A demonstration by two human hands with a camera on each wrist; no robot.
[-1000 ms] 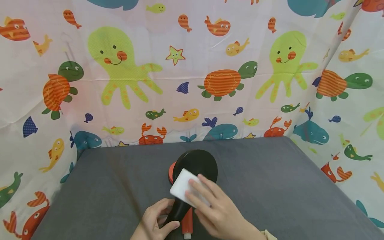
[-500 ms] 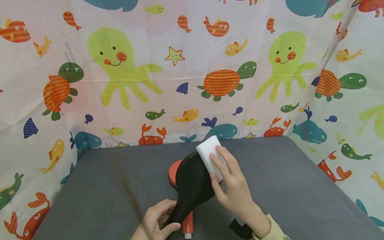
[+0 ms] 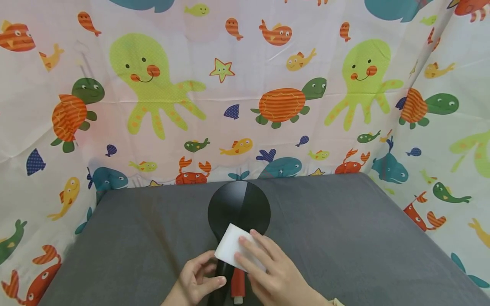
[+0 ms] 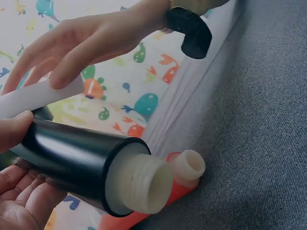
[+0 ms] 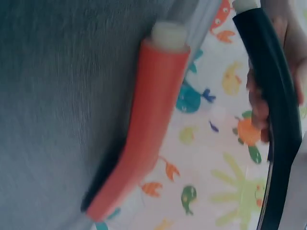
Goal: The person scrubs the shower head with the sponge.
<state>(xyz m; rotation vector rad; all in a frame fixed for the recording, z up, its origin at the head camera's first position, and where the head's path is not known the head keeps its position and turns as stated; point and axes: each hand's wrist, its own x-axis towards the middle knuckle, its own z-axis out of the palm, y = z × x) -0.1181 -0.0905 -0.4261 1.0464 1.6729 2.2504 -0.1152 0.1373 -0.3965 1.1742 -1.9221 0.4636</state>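
Observation:
My left hand (image 3: 193, 278) grips the handle of a black shower head (image 3: 239, 206), thumb along one side. Its round head points away from me, and its white threaded end (image 4: 148, 184) shows in the left wrist view. My right hand (image 3: 273, 272) holds a white sponge (image 3: 229, 246) with its fingers spread over the top. In the head view the sponge lies across the shower head's neck. Beneath is a red shower head (image 3: 238, 284) on the table; its handle (image 5: 156, 100) has a whitish threaded end, and its round head is hidden in the head view.
A grey cloth covers the table (image 3: 344, 238). A white curtain (image 3: 237, 55) printed with sea animals hangs behind it and along both sides. A black wrist strap (image 4: 192, 33) sits on the right wrist.
The sponge went from the neck up to the head's right edge, then back down to the neck. The black shower head turned in my left hand and shifted left, covering the red one's head.

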